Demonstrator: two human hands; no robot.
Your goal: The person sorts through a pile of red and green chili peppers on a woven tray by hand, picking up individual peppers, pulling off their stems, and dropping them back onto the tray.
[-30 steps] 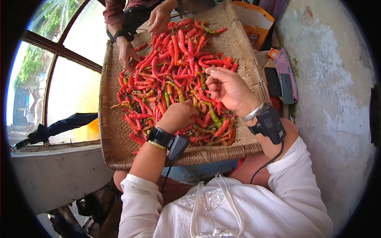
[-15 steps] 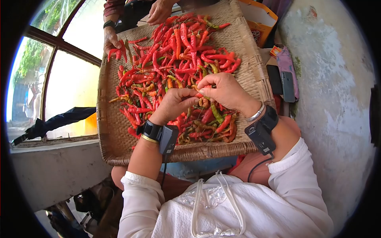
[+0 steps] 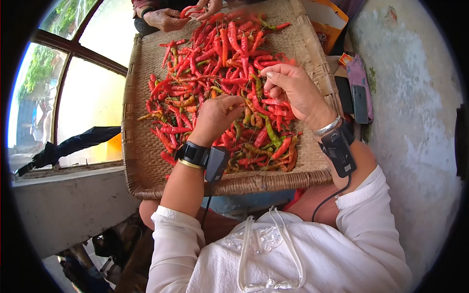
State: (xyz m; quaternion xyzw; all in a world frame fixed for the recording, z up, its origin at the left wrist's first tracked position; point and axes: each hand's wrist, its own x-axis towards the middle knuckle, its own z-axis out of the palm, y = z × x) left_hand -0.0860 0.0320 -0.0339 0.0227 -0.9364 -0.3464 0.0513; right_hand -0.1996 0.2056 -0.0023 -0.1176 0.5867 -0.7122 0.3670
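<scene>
A wide heap of red chili peppers (image 3: 234, 44), with some green and orange-brown ones among them, lies in a woven bamboo tray (image 3: 146, 176). Over the middle of the heap is my left hand (image 3: 217, 117), its fingers bent and drawn in. To its right, my right hand (image 3: 295, 93) is raised above the peppers with thumb and forefinger pinched and the other fingers curled. Whatever either hand holds is hidden or too small to name. A red blur shows just above the right hand. Both wrists wear black strapped devices.
Across the tray, another person's hands (image 3: 168, 19) hold red chili peppers (image 3: 190, 10). A black umbrella (image 3: 78, 146) leans by the window at left. Two phones (image 3: 360, 105), a pink pouch (image 3: 352, 73) and an orange bag (image 3: 330, 24) are right of the tray, near the wall.
My hands, together over a red chili before, have come apart; the right rose to the right. The other person's left-side hand, with red peppers, has moved in toward their other hand.
</scene>
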